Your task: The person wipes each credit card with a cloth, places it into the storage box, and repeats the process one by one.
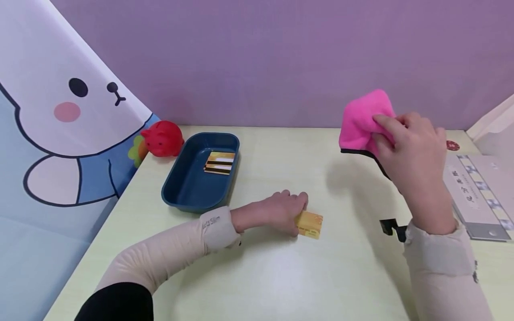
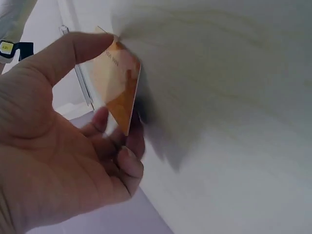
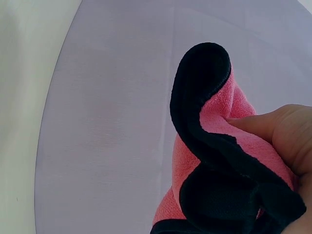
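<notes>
My left hand [image 1: 283, 213] reaches across the table and pinches a gold bank card [image 1: 310, 224] low over the surface. In the left wrist view, the thumb lies at one edge of the card [image 2: 116, 80], with the fingers curled behind it. Raised above the table on the right, my right hand [image 1: 417, 156] grips a bright pink fleece cloth [image 1: 363, 118] with black edging. The cloth [image 3: 224, 117] is bunched in folds in the right wrist view, where the thumb presses into it and the other fingers are mostly hidden.
A dark blue tray [image 1: 186, 183] holds several striped cards [image 1: 219, 163] on the left. Behind it sits a red piggy bank [image 1: 163, 139]. Flat at the right lies a grey-white printed box or booklet [image 1: 478, 196], near a small red disc [image 1: 453, 146]. A purple backdrop [image 1: 281, 62] borders the table's back.
</notes>
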{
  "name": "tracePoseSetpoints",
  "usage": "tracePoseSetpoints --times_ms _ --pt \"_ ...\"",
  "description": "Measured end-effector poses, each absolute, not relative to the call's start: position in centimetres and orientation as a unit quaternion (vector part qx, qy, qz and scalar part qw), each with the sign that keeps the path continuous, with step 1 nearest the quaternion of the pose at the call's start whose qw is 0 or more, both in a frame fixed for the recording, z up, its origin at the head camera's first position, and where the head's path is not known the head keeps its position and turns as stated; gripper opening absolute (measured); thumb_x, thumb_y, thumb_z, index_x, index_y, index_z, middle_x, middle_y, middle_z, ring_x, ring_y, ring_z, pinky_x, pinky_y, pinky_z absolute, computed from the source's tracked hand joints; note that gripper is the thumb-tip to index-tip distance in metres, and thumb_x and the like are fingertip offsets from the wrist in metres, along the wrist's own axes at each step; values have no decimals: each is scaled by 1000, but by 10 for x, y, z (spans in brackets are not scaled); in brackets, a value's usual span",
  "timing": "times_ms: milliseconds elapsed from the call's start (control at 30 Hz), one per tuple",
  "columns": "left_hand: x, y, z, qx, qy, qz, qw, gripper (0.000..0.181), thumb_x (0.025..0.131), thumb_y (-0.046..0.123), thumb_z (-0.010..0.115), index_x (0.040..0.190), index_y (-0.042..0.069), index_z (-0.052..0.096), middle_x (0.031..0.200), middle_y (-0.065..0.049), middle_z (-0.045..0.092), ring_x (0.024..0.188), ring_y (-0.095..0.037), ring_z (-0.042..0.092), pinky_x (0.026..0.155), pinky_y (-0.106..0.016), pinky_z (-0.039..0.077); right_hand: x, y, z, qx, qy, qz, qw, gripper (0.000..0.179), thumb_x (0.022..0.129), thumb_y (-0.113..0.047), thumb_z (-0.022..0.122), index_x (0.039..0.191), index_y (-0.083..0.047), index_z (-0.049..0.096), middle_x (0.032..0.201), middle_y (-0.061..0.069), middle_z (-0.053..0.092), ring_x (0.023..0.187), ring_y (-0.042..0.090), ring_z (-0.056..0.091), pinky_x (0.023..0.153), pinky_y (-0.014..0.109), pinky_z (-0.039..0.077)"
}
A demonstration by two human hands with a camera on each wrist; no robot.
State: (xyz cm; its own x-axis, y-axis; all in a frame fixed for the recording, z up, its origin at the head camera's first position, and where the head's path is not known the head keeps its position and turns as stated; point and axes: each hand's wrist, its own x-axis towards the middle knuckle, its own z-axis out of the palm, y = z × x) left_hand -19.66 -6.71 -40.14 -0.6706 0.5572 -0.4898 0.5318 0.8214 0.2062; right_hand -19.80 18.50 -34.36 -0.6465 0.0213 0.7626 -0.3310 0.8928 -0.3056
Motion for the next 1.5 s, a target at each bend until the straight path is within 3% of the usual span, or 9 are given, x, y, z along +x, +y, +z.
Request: tracePoseSetpoints --times_ms 167,367,533,633,767,1000,1200,1367,1500 --pt "-213 -80 -401 289 876 198 331 49 86 5 73 125 23 50 113 -2 62 91 -15 56 75 -24 45 -200 186 -341 87 -878 212 420 30 94 -12 63 123 -11 72 101 27 64 89 46 55 72 53 29" --pt "-253 -92 -382 237 827 451 238 32 89 6 72 121 10 67 106 -8 67 90 -17 59 78 -29 49 -201 194 -340 76 -865 209 449 28 93 -14 63 119 -10 74 100 28 66 87 48 56 68 56 29" --pt "-275 -92 -367 157 780 583 166 47 96 8 67 141 17 56 114 -10 68 88 -16 58 70 -27 40 -195 199 -341 62 -875 224 425 29 94 -14 65 122 -9 72 99 28 63 89 46 53 70 52 25" --pt "-280 -88 -364 110 744 646 135 48 95 7 67 140 16 52 120 -12 71 90 -16 60 71 -27 37 -194 198 -344 65 -874 220 429 28 93 -14 67 120 -8 73 96 27 63 86 45 53 67 50 24" --pt "-281 -82 -363 76 714 690 86 38 95 9 68 131 12 56 118 -15 72 89 -13 65 75 -27 41 -195 195 -347 75 -870 211 440 27 93 -15 68 119 -8 74 94 27 63 84 45 54 65 49 24" --pt "-279 -74 -365 105 742 660 47 43 98 15 65 139 22 55 109 -11 75 85 -12 69 69 -27 39 -196 184 -344 100 -870 200 439 30 91 -13 70 120 -9 73 96 26 63 85 45 55 67 54 29" --pt "-273 -69 -367 126 744 654 60 36 99 14 64 133 23 57 108 -12 75 83 -12 70 68 -25 42 -199 162 -351 143 -868 162 447 29 90 -13 71 119 -11 71 95 24 65 84 44 58 67 56 35" --pt "-269 -68 -367 139 724 668 101 34 98 12 65 130 20 60 103 -10 73 80 -13 69 67 -24 43 -204 149 -362 186 -863 129 453 19 93 -9 67 110 -16 73 90 22 64 74 41 56 60 49 33" --pt "-270 -69 -366 135 709 681 121 32 96 10 66 127 17 62 97 -6 71 78 -13 65 67 -25 41 -206 144 -369 195 -864 120 448 18 93 -9 67 108 -17 73 91 21 63 76 40 57 59 46 32"
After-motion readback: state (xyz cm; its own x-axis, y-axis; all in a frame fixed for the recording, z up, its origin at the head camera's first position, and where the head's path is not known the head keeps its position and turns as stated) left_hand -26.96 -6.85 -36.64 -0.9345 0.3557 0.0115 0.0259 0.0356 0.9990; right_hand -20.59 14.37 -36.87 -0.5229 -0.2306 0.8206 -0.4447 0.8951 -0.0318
